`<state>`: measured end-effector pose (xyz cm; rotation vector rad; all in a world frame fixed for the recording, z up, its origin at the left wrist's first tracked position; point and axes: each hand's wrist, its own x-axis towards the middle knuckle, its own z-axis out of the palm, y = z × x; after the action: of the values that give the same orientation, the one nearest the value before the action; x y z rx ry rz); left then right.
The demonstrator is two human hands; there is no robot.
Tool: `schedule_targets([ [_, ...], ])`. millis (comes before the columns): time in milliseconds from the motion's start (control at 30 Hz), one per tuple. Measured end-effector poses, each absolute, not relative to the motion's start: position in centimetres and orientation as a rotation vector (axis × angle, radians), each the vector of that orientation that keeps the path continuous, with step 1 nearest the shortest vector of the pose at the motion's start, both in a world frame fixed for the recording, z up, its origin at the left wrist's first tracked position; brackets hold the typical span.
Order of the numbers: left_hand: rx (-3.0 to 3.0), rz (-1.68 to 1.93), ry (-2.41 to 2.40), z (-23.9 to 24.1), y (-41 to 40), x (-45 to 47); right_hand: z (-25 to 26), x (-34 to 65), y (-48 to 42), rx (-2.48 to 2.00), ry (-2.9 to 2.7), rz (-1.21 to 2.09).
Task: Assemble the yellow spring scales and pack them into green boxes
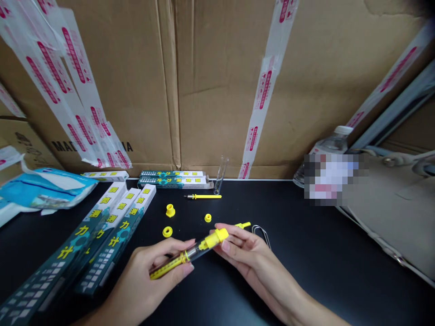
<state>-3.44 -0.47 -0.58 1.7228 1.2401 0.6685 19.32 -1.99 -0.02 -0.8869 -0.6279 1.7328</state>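
We've got the clear tube (pixel 196 252) clamped in left fingers (pixel 178 275), yellow cap (pixel 221 234) pinched in right fingers (pixel 231 248). Likely seating or pulling cap; next calls for left steady, right in line.

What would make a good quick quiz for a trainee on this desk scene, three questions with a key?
1. Which hand is at the yellow cap of the held tube?
2. True or false: the plastic bottle has a blue cap.
3. Which lies nearest the loose clear tube: (a) the metal loop, (b) the thin yellow rod, (c) the blue packet?

Key:
1. The right hand; the left hand grips further down.
2. False; the bottle cap is white.
3. b.
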Motion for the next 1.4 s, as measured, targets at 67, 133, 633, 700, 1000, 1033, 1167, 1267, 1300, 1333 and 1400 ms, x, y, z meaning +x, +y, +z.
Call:
schedule_targets([
  [67,1.729,0.661,1.241,-0.61,-0.51,-3.5,0.0,19.29,-2.0,-0.889,-0.636,1.731],
  [133,1.728,0.661,1.242,-0.64,-0.53,-3.53,0.03,19.23,-2.05,-0.879,-0.632,1.729],
  [633,1.725,0.699,1.233,-0.55,-0.48,-3.36,0.57,19.08,-2.32,-0.793,-0.582,1.746],
  [700,1.724,0.706,1.236,-0.37,-0.53,-3.29,0.63,19.08,-2.32,-0.82,-0.611,1.727],
  [1000,1.783,0.743,1.24,-0.26,-0.48,-3.31,-0.07,19.03,-2.5,-0.933,-0.72,1.68],
  [1033,1.795,0.744,1.238,-0.23,-0.51,-3.34,-0.12,19.0,-2.54,-0.934,-0.723,1.677],
  [1167,1.816,0.761,1.236,-0.05,-0.75,-3.47,0.07,18.92,-2.57,-0.906,-0.712,1.701],
  [1267,1.811,0.723,1.239,0.0,-0.86,-3.58,0.36,18.86,-2.53,-0.865,-0.681,1.727],
  [1300,1.809,0.709,1.238,-0.01,-0.85,-3.6,0.41,18.84,-2.54,-0.849,-0.663,1.736],
  [1333,1.807,0.699,1.235,-0.02,-0.83,-3.61,0.44,18.82,-2.56,-0.837,-0.643,1.742],
  [1400,1.803,0.701,1.235,-0.05,-0.77,-3.58,0.46,18.79,-2.67,-0.831,-0.617,1.746],
])
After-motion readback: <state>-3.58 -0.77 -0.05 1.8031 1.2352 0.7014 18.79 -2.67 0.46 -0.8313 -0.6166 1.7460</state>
